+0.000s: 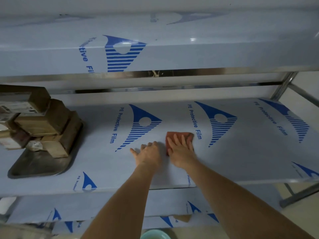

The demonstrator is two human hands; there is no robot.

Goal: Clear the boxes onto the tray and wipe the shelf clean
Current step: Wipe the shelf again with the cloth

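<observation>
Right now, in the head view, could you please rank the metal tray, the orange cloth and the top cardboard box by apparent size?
1. Metal tray, clearly largest.
2. Top cardboard box.
3. Orange cloth, though the right hand covers part, so this is unsure.

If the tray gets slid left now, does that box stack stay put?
Probably shaky. The boxes sit piled unevenly at skewed angles on the tray, so top ones may shift or tip. The stack crowds the tray's far end, likely making it back-heavy. The film-covered shelf looks smooth, so the tray should slide easily.
</observation>
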